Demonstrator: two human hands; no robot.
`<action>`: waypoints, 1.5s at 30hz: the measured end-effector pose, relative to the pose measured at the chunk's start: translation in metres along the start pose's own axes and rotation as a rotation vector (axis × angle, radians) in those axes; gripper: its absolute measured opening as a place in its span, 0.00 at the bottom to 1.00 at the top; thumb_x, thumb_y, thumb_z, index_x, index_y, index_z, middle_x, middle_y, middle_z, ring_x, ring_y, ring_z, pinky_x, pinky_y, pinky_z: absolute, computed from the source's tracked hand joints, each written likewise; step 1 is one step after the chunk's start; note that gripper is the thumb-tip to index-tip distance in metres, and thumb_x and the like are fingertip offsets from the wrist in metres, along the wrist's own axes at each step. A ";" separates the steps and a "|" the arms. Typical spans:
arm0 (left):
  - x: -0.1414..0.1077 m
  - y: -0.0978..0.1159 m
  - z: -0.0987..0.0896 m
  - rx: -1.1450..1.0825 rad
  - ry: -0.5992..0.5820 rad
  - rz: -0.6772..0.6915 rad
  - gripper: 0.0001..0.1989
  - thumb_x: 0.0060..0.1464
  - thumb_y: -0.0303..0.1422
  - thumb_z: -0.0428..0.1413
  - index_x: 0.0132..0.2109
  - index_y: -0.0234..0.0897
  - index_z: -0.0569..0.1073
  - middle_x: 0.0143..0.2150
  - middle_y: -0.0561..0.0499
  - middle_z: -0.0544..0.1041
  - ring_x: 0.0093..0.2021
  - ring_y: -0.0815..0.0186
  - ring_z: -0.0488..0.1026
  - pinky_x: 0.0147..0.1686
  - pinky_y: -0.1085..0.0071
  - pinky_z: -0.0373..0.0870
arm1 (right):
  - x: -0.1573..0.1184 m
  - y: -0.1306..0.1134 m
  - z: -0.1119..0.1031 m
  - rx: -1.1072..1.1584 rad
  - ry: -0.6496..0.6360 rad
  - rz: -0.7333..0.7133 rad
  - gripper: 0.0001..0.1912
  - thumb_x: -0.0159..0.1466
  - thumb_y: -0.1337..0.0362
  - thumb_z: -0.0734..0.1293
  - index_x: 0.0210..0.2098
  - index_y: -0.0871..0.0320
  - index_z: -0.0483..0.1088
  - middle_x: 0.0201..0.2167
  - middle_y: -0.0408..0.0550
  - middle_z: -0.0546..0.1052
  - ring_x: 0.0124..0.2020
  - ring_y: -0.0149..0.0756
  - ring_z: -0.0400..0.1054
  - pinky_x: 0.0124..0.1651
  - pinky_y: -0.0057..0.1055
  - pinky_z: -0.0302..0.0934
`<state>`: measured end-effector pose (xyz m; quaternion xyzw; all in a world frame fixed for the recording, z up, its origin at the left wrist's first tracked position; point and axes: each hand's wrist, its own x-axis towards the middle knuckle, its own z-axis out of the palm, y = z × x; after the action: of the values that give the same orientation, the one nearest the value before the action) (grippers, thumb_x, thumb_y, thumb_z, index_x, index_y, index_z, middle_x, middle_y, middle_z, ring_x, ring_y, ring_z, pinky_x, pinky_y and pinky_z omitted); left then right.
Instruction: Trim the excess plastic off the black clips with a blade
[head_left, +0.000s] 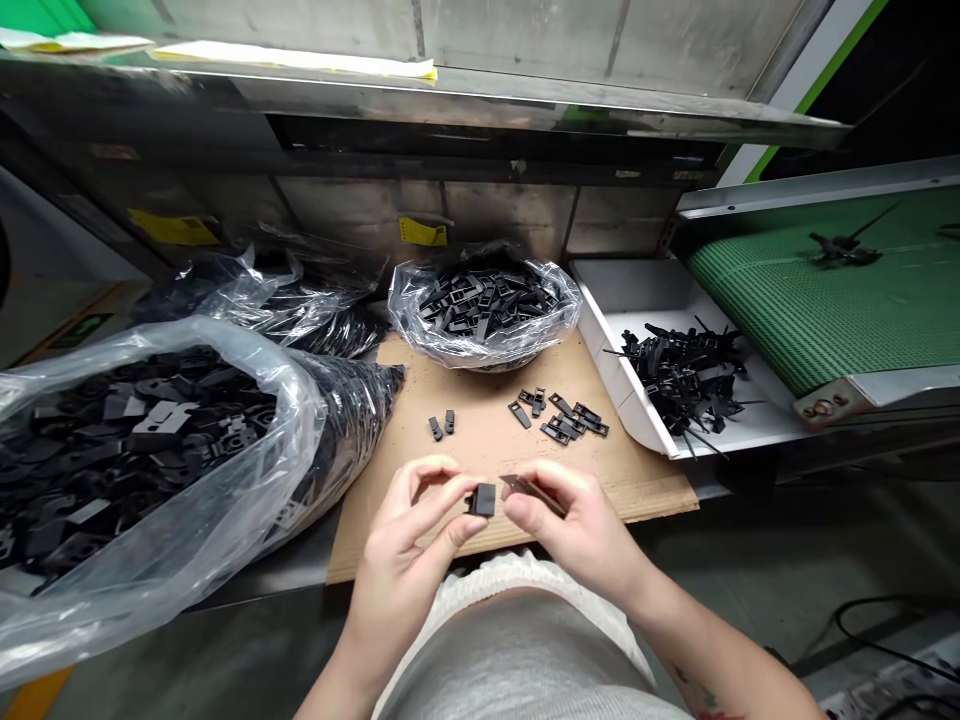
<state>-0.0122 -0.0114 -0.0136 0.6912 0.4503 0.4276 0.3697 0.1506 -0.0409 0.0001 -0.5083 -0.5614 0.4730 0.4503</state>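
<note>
Between the thumb and fingers of my left hand point(420, 525) is a small black plastic part point(484, 499), blocky in shape. My right hand point(574, 520) pinches a thin blade point(534, 490), its pointed tip turned toward the part but apart from it. Both hands are over the front of a cardboard sheet point(465, 400). Beyond them lie two small black pieces point(442, 424) on the left and a loose group of flat black pieces point(570, 420) on the right.
A clear bag full of black parts point(300, 420) leans at left. Behind the cardboard stands a plastic-lined bowl point(480, 350) of black pieces. A white tray point(622, 395) with spiky black mouldings sits under a green conveyor belt point(787, 300). A metal shelf edge point(525, 95) runs overhead.
</note>
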 end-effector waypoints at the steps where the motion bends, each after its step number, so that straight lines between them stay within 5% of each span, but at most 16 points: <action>1: 0.000 0.001 0.000 -0.032 -0.045 -0.015 0.07 0.46 0.32 0.59 0.35 0.42 0.78 0.30 0.53 0.72 0.32 0.69 0.70 0.33 0.77 0.68 | 0.004 0.002 0.000 -0.012 0.043 0.011 0.11 0.59 0.58 0.64 0.26 0.59 0.65 0.20 0.38 0.61 0.22 0.27 0.55 0.24 0.24 0.51; 3: 0.000 0.003 0.001 -0.129 -0.144 -0.137 0.08 0.47 0.34 0.59 0.37 0.42 0.78 0.22 0.55 0.69 0.22 0.72 0.65 0.24 0.78 0.65 | 0.010 0.007 -0.001 -0.038 0.133 -0.002 0.12 0.60 0.59 0.63 0.24 0.59 0.62 0.20 0.38 0.59 0.22 0.26 0.54 0.25 0.24 0.50; 6: -0.003 0.008 0.004 -0.394 -0.231 -0.375 0.16 0.49 0.43 0.56 0.41 0.39 0.75 0.23 0.54 0.73 0.21 0.70 0.68 0.26 0.74 0.68 | 0.009 0.010 -0.002 -0.054 0.213 -0.071 0.11 0.62 0.60 0.60 0.26 0.58 0.62 0.21 0.38 0.61 0.23 0.26 0.56 0.27 0.23 0.52; 9: -0.002 0.013 0.008 -0.606 -0.163 -0.426 0.17 0.48 0.48 0.54 0.35 0.37 0.71 0.31 0.50 0.77 0.27 0.66 0.72 0.29 0.70 0.70 | 0.001 0.009 -0.002 -0.176 0.170 -0.174 0.10 0.64 0.64 0.58 0.29 0.59 0.66 0.23 0.42 0.67 0.26 0.28 0.61 0.30 0.25 0.55; 12: 0.000 0.013 0.009 -0.564 -0.059 -0.434 0.08 0.50 0.37 0.56 0.37 0.41 0.67 0.28 0.55 0.76 0.25 0.70 0.71 0.27 0.75 0.68 | -0.007 0.008 0.000 -0.348 0.175 -0.272 0.10 0.65 0.67 0.58 0.32 0.60 0.69 0.23 0.44 0.69 0.25 0.29 0.62 0.29 0.26 0.55; 15: 0.000 0.009 0.006 -0.375 -0.040 -0.379 0.13 0.48 0.32 0.59 0.43 0.43 0.71 0.35 0.55 0.78 0.35 0.68 0.74 0.38 0.75 0.69 | -0.010 0.007 0.002 -0.449 0.202 -0.334 0.10 0.64 0.68 0.58 0.34 0.62 0.70 0.23 0.46 0.69 0.24 0.30 0.61 0.28 0.26 0.54; 18: -0.003 0.005 0.001 -0.192 -0.047 -0.218 0.07 0.49 0.32 0.58 0.37 0.45 0.76 0.40 0.56 0.77 0.43 0.68 0.72 0.44 0.78 0.66 | -0.009 0.006 0.003 -0.497 0.186 -0.348 0.11 0.64 0.68 0.58 0.32 0.62 0.70 0.21 0.45 0.68 0.23 0.30 0.60 0.27 0.27 0.53; 24: -0.005 0.007 -0.001 -0.095 -0.074 -0.066 0.11 0.50 0.29 0.57 0.39 0.52 0.76 0.39 0.62 0.77 0.41 0.74 0.72 0.43 0.86 0.66 | -0.007 0.003 0.000 -0.437 0.122 -0.358 0.10 0.64 0.70 0.58 0.33 0.62 0.70 0.22 0.44 0.67 0.23 0.28 0.60 0.28 0.25 0.53; 35: -0.006 0.009 -0.005 -0.080 -0.057 -0.023 0.13 0.49 0.27 0.57 0.39 0.53 0.76 0.39 0.63 0.77 0.41 0.75 0.73 0.43 0.87 0.65 | -0.009 -0.002 -0.001 -0.399 -0.006 -0.262 0.12 0.63 0.69 0.58 0.25 0.61 0.67 0.19 0.42 0.63 0.22 0.28 0.56 0.27 0.26 0.49; 38: -0.006 0.013 -0.005 -0.098 -0.061 -0.042 0.12 0.49 0.26 0.56 0.37 0.51 0.77 0.38 0.61 0.77 0.40 0.74 0.73 0.42 0.86 0.66 | -0.004 -0.002 -0.007 -0.255 -0.098 -0.144 0.12 0.63 0.67 0.58 0.25 0.61 0.68 0.19 0.42 0.63 0.22 0.28 0.57 0.27 0.26 0.51; 43: -0.005 0.021 -0.003 -0.122 -0.057 -0.093 0.10 0.49 0.28 0.56 0.35 0.49 0.77 0.37 0.60 0.77 0.39 0.72 0.72 0.42 0.83 0.64 | 0.006 0.005 -0.026 0.484 -0.562 0.189 0.13 0.61 0.57 0.61 0.32 0.62 0.69 0.18 0.40 0.68 0.13 0.22 0.52 0.15 0.21 0.48; 45: -0.005 0.023 -0.002 -0.119 -0.040 -0.141 0.08 0.48 0.29 0.57 0.34 0.48 0.78 0.36 0.59 0.77 0.39 0.71 0.72 0.41 0.82 0.64 | 0.004 0.008 -0.028 0.512 -0.485 0.115 0.12 0.61 0.58 0.62 0.38 0.60 0.68 0.25 0.45 0.72 0.15 0.23 0.59 0.17 0.22 0.53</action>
<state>-0.0083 -0.0230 0.0062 0.6428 0.4643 0.4127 0.4482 0.1787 -0.0342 -0.0034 -0.2826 -0.4858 0.7298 0.3891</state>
